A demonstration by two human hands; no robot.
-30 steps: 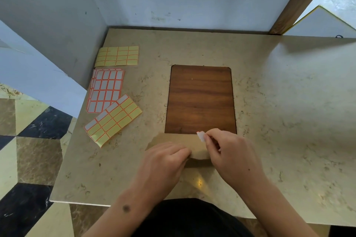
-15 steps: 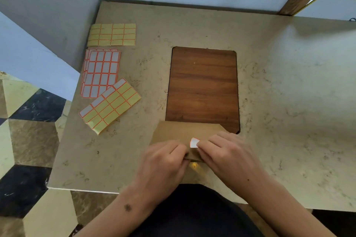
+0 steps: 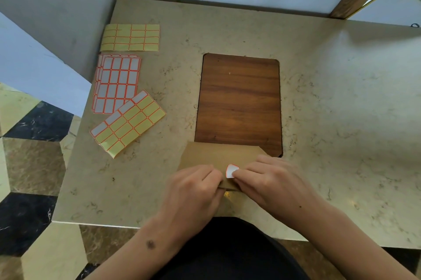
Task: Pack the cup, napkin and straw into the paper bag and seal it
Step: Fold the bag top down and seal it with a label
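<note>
The brown paper bag (image 3: 211, 154) lies flat near the front edge of the table, its top flap folded toward me. My left hand (image 3: 193, 188) pinches the folded flap at its left side. My right hand (image 3: 268, 179) presses a small white sticker with an orange border (image 3: 230, 170) onto the flap with its fingertips. Cup, napkin and straw are not visible; what is inside the bag is hidden.
A dark wooden board (image 3: 239, 102) is set in the marble table (image 3: 341, 120) just beyond the bag. Three label sheets lie at the left: a yellow sheet (image 3: 131, 37), a white stack (image 3: 117, 84) and a tilted yellow sheet (image 3: 128, 123). Walls close the back and left.
My right hand has brought the sticker down from above the flap onto the folded bag. The head view has dipped closer to the table; the left hand keeps holding the flap.
</note>
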